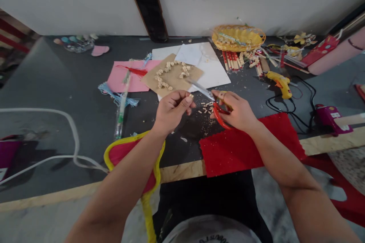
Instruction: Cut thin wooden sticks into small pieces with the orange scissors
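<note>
Between thumb and fingertips, my left hand (176,109) pinches a small pale wooden piece (191,95). My right hand (238,110) grips red-handled scissors (219,115), their blades (201,89) pointing up and left toward the brown card. On that brown card (173,79) several little clusters of wooden bits (163,83) form a curved line. Short cut wooden bits (205,108) and fine crumbs lie on the dark table between my hands. A red felt cloth (225,155) is under my right forearm.
A yellow basket (239,38) stands at the back, with red-tipped sticks (232,60) before it. A yellow glue gun (279,83) with a black cord lies right. A phone (150,11) leans on the wall. White paper (219,72), pink paper (114,74) and blue tassels (119,97) lie around.
</note>
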A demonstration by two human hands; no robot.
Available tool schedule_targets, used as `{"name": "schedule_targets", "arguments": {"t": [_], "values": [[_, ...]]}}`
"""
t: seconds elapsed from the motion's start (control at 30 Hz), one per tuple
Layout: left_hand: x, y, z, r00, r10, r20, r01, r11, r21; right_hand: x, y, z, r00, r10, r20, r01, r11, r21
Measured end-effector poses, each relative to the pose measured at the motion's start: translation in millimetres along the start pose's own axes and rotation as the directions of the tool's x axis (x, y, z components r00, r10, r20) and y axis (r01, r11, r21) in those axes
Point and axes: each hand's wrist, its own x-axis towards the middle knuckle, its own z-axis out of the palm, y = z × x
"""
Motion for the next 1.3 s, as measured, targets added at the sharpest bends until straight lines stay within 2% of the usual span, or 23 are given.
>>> {"name": "schedule_targets", "arguments": {"t": [0.07, 0.17, 0.3, 0.43, 0.67, 0.93, 1.1, 1.3], "values": [[0, 0, 0.8, 0.997, -0.067, 0.050, 0.069, 0.997, -0.034, 0, 1, 1, 0.995, 0.098, -0.025, -0.093, 0.982, 0.166], [-3, 4, 4.5, 0.964, -0.182, 0.192, 0.175, 0.983, 0.054, 1, 0, 6, 0.977, 0.213, 0.007, -0.195, 0.878, 0.438], [-9, 8, 12.2, 0.888, -0.305, 0.345, 0.265, 0.951, 0.159, 0, -1, 14, 0.970, 0.211, 0.123, -0.243, 0.768, 0.592], [-11, 9, 17.1, 0.862, -0.345, 0.371, 0.291, 0.937, 0.195, -3, -2, 18, 0.962, 0.157, 0.225, -0.264, 0.757, 0.597], [-13, 7, 17.1, 0.838, -0.343, 0.424, 0.241, 0.930, 0.277, -6, -5, 17, 0.947, 0.146, 0.287, -0.287, 0.788, 0.545], [-13, 11, 18.9, 0.808, -0.432, 0.400, 0.404, 0.901, 0.157, 0, -10, 12, 0.939, 0.217, 0.268, -0.339, 0.720, 0.605], [-13, 10, 19.4, 0.811, -0.430, 0.398, 0.422, 0.900, 0.111, 1, -9, 12, 0.940, 0.222, 0.258, -0.339, 0.686, 0.644], [-13, 7, 20.5, 0.835, -0.401, 0.377, 0.386, 0.915, 0.117, 0, -10, 13, 0.937, 0.236, 0.257, -0.348, 0.692, 0.633]]}}
